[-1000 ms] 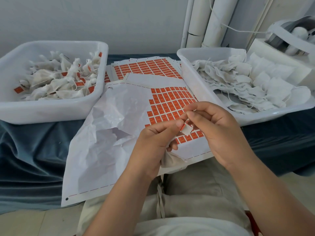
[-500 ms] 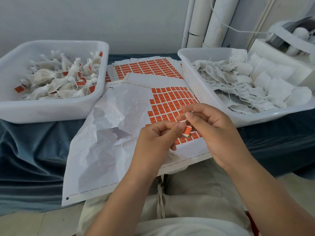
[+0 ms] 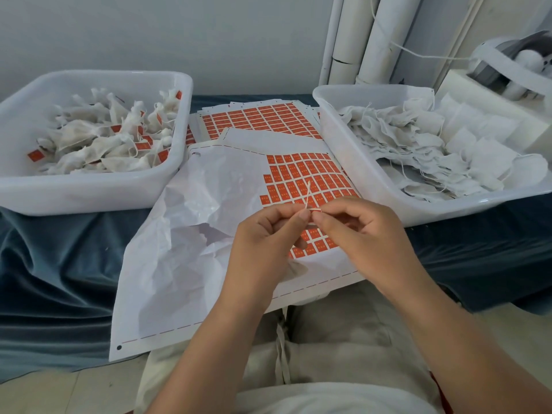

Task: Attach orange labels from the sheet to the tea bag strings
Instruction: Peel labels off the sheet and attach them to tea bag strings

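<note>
A label sheet (image 3: 301, 177) with rows of orange labels lies over my lap and the cloth, its left part bare white backing. My left hand (image 3: 265, 234) pinches a tea bag string (image 3: 307, 196) whose end sticks up above my fingers; the tea bag (image 3: 294, 268) hangs mostly hidden under that hand. My right hand (image 3: 358, 231) pinches a small orange label (image 3: 315, 209) edge-on, right against the string at my left fingertips. The two hands meet fingertip to fingertip above the sheet's lower orange rows.
A white tub (image 3: 89, 192) at the left holds tea bags with orange labels. A white tub (image 3: 358, 174) at the right holds plain tea bags with loose strings. More label sheets (image 3: 257, 118) lie behind, between the tubs. White pipes (image 3: 358, 40) stand at the back.
The label in my right hand has turned from showing its white back to edge-on against the string. The string end now sticks up above my left fingertips. Both hands rose slightly.
</note>
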Tool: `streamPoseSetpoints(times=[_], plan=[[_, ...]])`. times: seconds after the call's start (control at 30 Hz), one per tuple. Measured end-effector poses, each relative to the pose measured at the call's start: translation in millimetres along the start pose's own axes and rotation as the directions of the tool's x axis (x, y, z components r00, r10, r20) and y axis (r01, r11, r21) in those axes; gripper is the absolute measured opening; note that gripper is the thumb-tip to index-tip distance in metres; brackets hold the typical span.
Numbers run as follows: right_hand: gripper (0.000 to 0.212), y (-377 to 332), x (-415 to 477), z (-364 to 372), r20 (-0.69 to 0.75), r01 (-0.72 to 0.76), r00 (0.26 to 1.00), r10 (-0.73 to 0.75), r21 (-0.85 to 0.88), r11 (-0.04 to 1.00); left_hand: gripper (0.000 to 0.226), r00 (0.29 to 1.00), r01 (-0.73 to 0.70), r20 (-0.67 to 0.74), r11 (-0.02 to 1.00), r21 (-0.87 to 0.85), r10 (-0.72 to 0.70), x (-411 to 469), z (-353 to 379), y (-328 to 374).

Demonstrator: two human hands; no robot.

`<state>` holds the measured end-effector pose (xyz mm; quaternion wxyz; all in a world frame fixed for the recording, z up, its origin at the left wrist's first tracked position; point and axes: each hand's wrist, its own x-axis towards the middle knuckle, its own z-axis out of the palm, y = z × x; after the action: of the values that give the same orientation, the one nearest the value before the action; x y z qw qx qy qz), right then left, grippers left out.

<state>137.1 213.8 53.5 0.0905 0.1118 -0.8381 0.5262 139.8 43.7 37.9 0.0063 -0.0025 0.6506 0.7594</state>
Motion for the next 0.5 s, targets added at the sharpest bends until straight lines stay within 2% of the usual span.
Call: streamPoseSetpoints(times=[0.1,0.23,0.3,0.4,0.5], plan=[[0.010,0,-1,3,-0.027,0.087,0.995,-0.092,-0.163,0.983,0.010,0.999,-0.048,-0.004,0.996,0.081,0.048,-1,2,-3],[0.012,-2,-4,13,-0.036,0.117,0.991,-0.131,-0.263,0.958,0.012,0.993,-0.099,-0.044,0.979,0.180,0.109,0,2,-6],[0.014,-3,-5,17,-0.051,0.077,0.995,-0.092,-0.235,0.969,0.013,0.997,-0.058,-0.045,0.987,0.153,0.066,1,1,-5],[0.018,-4,-6,18,-0.061,0.026,0.997,-0.037,-0.175,0.984,0.009,1.000,-0.021,0.025,0.993,0.117,0.018,4,-6,-2],[0.021,-6,-7,16,-0.020,0.049,0.998,-0.053,-0.136,0.989,0.010,0.999,-0.023,0.027,0.992,0.124,0.020,6,-13,3]])
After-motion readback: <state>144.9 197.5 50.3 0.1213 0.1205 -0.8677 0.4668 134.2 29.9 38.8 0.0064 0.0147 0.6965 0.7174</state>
